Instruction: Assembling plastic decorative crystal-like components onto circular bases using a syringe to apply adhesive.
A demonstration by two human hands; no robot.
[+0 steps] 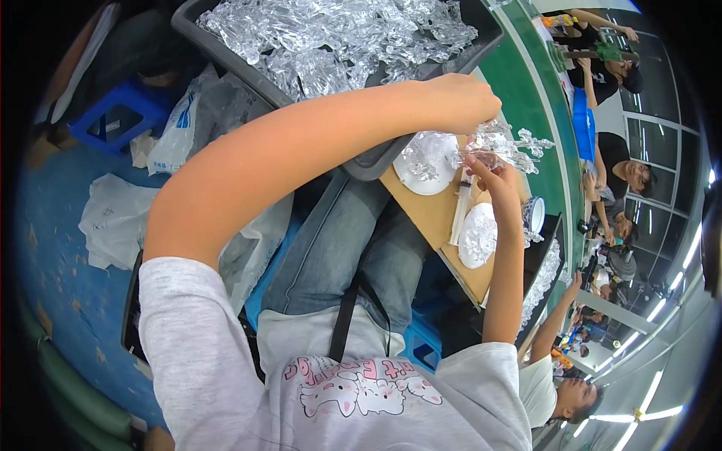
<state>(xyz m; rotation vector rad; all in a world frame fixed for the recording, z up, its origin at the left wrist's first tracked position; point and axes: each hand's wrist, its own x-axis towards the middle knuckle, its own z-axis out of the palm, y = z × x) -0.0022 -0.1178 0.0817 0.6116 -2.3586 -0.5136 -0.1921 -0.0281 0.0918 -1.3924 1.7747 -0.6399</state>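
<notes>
My left hand (468,104) reaches across above the work board, fingers curled and closed. Its fingertips are mostly hidden, right against a branching clear plastic piece (530,144). Just below it, my right hand (496,179) pinches the clear plastic between thumb and fingers. Beneath the hands lies a tan board (411,192) with a white plate (429,186) of small clear pieces. A second white plate (470,259), also heaped with clear pieces, sits closer to my body. Between the plates lies a clear syringe (458,214).
A large black bin (263,81) full of clear plastic pieces rests at the far left of the board. A blue-and-white cup (534,214) and more clear pieces (543,289) are on the right. Beyond the green table (553,161), other people work. Plastic bags (120,222) lie on the floor.
</notes>
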